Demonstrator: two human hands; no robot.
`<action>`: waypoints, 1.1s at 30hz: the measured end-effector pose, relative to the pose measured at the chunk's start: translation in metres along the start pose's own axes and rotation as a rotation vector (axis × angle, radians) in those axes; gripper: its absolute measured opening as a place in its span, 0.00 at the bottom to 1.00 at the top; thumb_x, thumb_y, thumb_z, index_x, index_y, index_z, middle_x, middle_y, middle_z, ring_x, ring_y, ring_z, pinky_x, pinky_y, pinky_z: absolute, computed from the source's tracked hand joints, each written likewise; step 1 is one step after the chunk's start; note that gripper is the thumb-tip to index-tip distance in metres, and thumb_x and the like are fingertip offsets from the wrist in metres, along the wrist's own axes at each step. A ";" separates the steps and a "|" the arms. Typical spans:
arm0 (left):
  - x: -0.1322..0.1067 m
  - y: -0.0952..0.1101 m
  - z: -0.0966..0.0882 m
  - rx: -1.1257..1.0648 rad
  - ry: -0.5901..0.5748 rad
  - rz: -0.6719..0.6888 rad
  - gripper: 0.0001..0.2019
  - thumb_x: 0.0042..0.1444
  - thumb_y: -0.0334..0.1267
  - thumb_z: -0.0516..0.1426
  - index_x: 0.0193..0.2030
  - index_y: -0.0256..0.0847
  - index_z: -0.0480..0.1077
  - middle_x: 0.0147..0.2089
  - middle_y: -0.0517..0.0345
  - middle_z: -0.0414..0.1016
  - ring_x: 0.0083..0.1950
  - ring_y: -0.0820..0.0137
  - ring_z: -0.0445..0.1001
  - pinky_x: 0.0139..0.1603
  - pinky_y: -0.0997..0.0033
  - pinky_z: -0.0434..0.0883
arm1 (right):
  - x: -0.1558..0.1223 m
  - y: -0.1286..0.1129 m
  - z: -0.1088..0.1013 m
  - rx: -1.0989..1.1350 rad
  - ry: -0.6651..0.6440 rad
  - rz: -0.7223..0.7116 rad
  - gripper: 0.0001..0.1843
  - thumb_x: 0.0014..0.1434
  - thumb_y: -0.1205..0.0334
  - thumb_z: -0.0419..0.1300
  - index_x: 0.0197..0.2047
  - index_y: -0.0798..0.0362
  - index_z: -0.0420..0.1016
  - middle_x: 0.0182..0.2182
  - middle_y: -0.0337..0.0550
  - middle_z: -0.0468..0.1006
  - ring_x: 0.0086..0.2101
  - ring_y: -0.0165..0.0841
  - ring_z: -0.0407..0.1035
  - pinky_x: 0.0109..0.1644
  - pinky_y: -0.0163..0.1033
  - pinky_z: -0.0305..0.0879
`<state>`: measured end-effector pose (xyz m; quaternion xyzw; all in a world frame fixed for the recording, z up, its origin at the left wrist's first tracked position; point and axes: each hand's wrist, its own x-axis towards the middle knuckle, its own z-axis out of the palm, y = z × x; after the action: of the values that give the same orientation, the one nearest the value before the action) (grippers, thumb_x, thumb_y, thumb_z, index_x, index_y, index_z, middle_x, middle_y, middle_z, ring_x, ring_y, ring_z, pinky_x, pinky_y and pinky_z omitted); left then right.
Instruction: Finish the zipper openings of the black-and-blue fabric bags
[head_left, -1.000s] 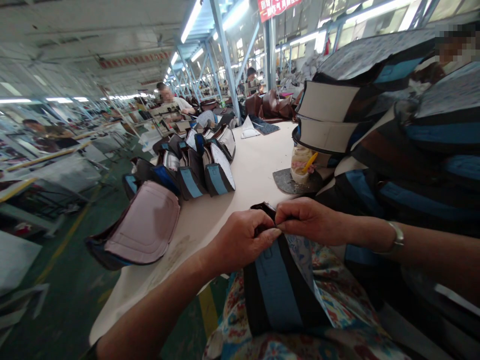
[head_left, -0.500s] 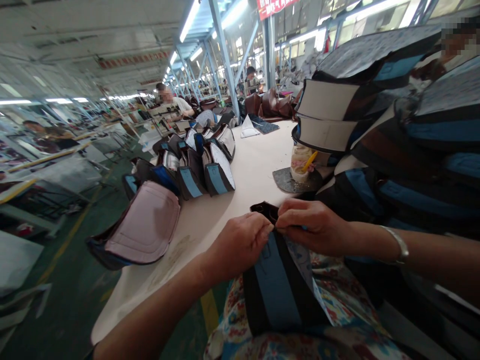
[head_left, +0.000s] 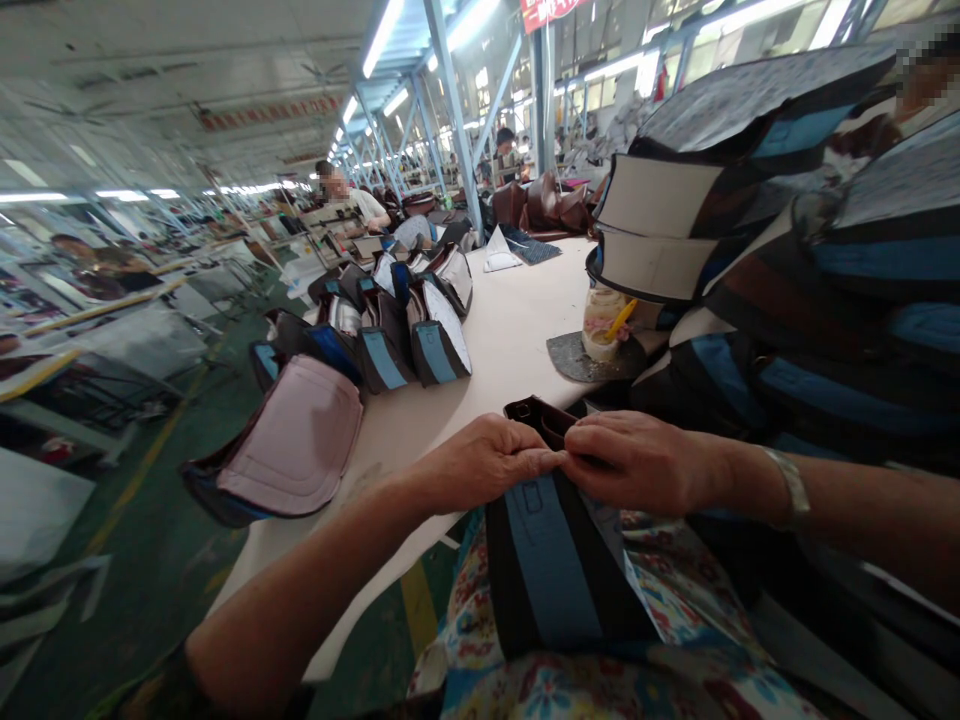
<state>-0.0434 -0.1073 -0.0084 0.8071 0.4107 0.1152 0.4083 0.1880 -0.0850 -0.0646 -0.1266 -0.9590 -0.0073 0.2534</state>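
Note:
A black bag piece with a wide blue stripe (head_left: 553,570) stands on my lap against the table's near edge. My left hand (head_left: 480,462) pinches its top edge, fingers closed. My right hand (head_left: 637,462), with a silver bracelet on the wrist, grips the same top edge from the right, and the fingertips of both hands meet over the stripe. The dark brown rim of the piece shows just behind my fingers.
On the long white table (head_left: 517,330) a row of finished black-and-blue bags (head_left: 409,340) stands at the left, with a pink-lined bag (head_left: 289,450) hanging over the edge. A glue jar with a yellow stick (head_left: 604,325) sits on a pad. A tall stack of bag pieces (head_left: 787,230) fills the right. Other people work farther back.
My hands have moved slightly lower and flatter along the top edge of the bag piece. More of the blue stripe and its stitched rectangle now shows below my fingers.

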 end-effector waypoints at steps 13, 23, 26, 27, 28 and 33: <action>0.001 0.004 0.007 0.152 0.067 0.137 0.17 0.66 0.44 0.51 0.29 0.35 0.69 0.26 0.64 0.63 0.29 0.77 0.60 0.30 0.75 0.58 | 0.032 0.014 -0.034 0.772 -0.207 0.122 0.13 0.68 0.62 0.54 0.33 0.58 0.70 0.30 0.40 0.68 0.32 0.27 0.61 0.38 0.32 0.58; -0.001 -0.012 -0.015 -0.184 -0.022 0.021 0.27 0.69 0.52 0.41 0.44 0.35 0.75 0.38 0.52 0.75 0.38 0.70 0.71 0.41 0.71 0.67 | 0.018 0.017 -0.021 1.125 -0.255 0.454 0.21 0.66 0.50 0.55 0.29 0.57 0.63 0.26 0.33 0.56 0.27 0.24 0.50 0.29 0.31 0.49; 0.000 -0.011 -0.021 -0.035 -0.080 0.080 0.23 0.67 0.52 0.47 0.32 0.36 0.70 0.32 0.59 0.68 0.35 0.72 0.65 0.40 0.73 0.65 | 0.023 0.015 -0.024 1.113 -0.319 0.505 0.22 0.66 0.49 0.55 0.27 0.58 0.63 0.23 0.32 0.53 0.25 0.23 0.47 0.26 0.31 0.46; 0.001 -0.011 -0.023 -0.017 -0.107 0.100 0.22 0.66 0.52 0.49 0.29 0.37 0.67 0.32 0.60 0.65 0.35 0.72 0.64 0.39 0.73 0.64 | 0.026 0.015 -0.025 1.094 -0.335 0.492 0.21 0.65 0.50 0.57 0.27 0.58 0.65 0.23 0.31 0.53 0.24 0.23 0.47 0.26 0.31 0.45; 0.001 -0.012 -0.024 -0.019 -0.134 0.118 0.22 0.65 0.52 0.49 0.27 0.37 0.65 0.32 0.61 0.63 0.34 0.73 0.63 0.39 0.73 0.64 | 0.028 0.015 -0.025 1.076 -0.342 0.477 0.20 0.64 0.52 0.58 0.27 0.59 0.66 0.22 0.31 0.54 0.24 0.22 0.47 0.25 0.31 0.45; 0.000 -0.016 -0.027 -0.057 -0.209 0.127 0.21 0.66 0.53 0.48 0.32 0.38 0.68 0.36 0.58 0.68 0.40 0.69 0.66 0.44 0.72 0.66 | 0.032 0.014 -0.019 1.038 -0.226 0.482 0.17 0.61 0.57 0.61 0.26 0.59 0.67 0.20 0.29 0.56 0.23 0.21 0.49 0.25 0.29 0.48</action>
<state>-0.0667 -0.0865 -0.0031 0.8272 0.3104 0.0677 0.4634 0.1739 -0.0654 -0.0329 -0.2004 -0.8022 0.5351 0.1728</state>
